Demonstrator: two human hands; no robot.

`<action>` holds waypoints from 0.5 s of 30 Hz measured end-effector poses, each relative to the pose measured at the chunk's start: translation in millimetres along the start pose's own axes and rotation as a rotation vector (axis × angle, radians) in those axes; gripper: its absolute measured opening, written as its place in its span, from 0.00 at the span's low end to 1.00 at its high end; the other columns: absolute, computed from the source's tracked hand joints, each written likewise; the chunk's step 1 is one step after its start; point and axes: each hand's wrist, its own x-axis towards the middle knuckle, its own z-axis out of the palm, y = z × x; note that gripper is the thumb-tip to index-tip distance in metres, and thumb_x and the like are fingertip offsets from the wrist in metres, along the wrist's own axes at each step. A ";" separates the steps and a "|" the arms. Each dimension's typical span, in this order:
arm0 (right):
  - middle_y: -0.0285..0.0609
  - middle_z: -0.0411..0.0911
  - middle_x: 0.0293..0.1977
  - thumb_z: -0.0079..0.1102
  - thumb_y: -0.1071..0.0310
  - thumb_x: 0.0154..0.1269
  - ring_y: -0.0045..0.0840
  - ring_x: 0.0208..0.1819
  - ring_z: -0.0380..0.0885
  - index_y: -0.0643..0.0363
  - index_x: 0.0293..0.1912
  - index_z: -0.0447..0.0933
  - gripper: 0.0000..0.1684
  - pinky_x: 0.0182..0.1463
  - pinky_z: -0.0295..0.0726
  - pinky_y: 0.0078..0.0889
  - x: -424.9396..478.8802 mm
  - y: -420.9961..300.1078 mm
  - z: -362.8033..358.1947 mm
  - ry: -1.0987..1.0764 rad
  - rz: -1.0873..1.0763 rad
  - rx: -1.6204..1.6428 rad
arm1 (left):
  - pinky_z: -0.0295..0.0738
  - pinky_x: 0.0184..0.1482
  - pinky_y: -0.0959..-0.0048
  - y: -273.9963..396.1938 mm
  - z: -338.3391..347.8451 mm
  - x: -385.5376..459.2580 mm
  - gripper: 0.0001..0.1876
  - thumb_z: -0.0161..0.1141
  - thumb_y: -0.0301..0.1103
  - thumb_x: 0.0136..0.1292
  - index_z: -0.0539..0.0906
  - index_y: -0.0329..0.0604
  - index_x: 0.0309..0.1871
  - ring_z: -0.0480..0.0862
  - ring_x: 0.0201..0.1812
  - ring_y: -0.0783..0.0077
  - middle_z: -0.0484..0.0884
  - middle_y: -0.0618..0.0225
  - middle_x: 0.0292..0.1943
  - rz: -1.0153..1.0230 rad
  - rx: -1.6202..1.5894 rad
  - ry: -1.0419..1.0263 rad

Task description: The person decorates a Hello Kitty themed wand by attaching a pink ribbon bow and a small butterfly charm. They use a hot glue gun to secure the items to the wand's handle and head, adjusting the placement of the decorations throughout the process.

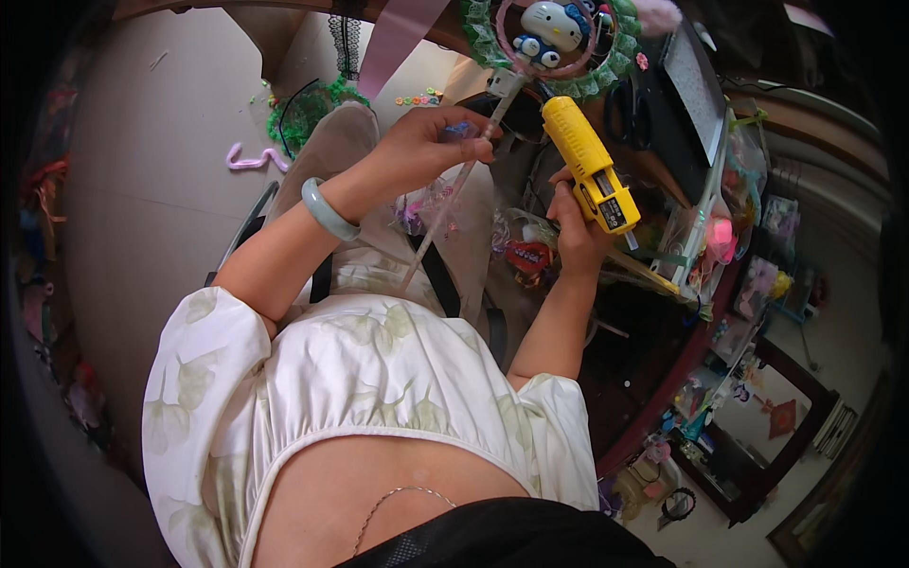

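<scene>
My left hand (426, 145) pinches a slender translucent rod (444, 206), and a small clear-and-blue piece shows by its fingers. At the rod's top is a white connector (503, 83), just below a pink ring edged with green lace (483, 42). Inside the ring sits a Hello Kitty figure (550, 28) with a blue bow. My right hand (577, 238) grips a yellow hot glue gun (579, 142) from below. Its dark nozzle points up at the ring's lower edge, close to the connector; whether they touch is unclear. A clear glue stick (631, 241) pokes out of the gun's back.
Black-handled scissors (628, 117) lie right of the gun, beside a dark board (671, 106). Green netting (305, 117) and a lilac pipe cleaner (256, 157) are at left. Bagged trims (525, 252) lie between my arms. A dark-framed mirror (763, 426) stands at lower right.
</scene>
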 end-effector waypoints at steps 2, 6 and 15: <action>0.38 0.78 0.36 0.59 0.74 0.59 0.16 0.36 0.78 0.63 0.46 0.74 0.14 0.39 0.75 0.16 -1.7 2.0 -1.8 0.007 0.004 -0.004 | 0.72 0.47 0.79 -1.8 -0.3 -0.1 0.17 0.59 0.34 0.62 0.76 0.36 0.52 0.80 0.44 0.78 0.80 0.68 0.44 0.009 -0.026 -0.006; 0.39 0.78 0.37 0.60 0.74 0.58 0.19 0.38 0.79 0.63 0.46 0.74 0.14 0.41 0.75 0.19 -4.0 0.7 1.5 -0.009 -0.043 -0.043 | 0.72 0.47 0.79 -1.2 0.4 -1.7 0.17 0.59 0.35 0.62 0.76 0.36 0.52 0.80 0.44 0.79 0.81 0.69 0.43 0.000 -0.042 0.000; 0.37 0.77 0.32 0.61 0.73 0.58 0.18 0.33 0.78 0.63 0.44 0.74 0.14 0.35 0.74 0.18 -0.3 0.5 6.6 0.017 -0.035 -0.189 | 0.72 0.41 0.83 -0.8 5.4 -2.5 0.16 0.60 0.32 0.61 0.77 0.33 0.49 0.80 0.39 0.81 0.83 0.65 0.36 0.030 -0.055 0.041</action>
